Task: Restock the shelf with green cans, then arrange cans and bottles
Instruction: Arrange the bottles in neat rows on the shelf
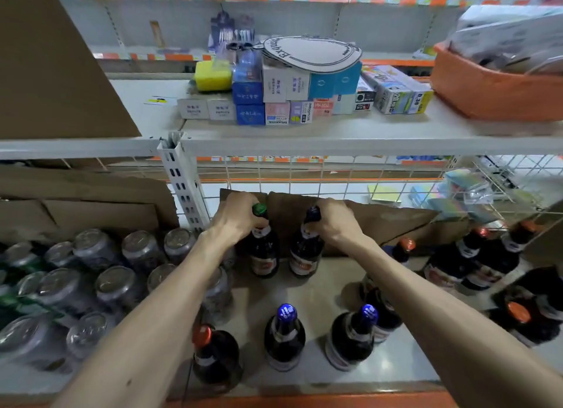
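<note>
Green-capped dark glass bottle (263,249): far on the grey shelf (320,288), left hand (240,215) curled round its neck.
Blue-capped dark glass bottle (306,252): just right, neck gripped by right hand (332,221).
Silver-topped green cans (100,273): massed left.
Risk: forearms cross the near row of upright bottles (285,337); a dip could topple them.

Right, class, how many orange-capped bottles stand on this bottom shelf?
5 orange-capped bottles: one front left, one behind the right forearm at, two back right, one front right. More may be hidden by the arms or frame edge.
</note>
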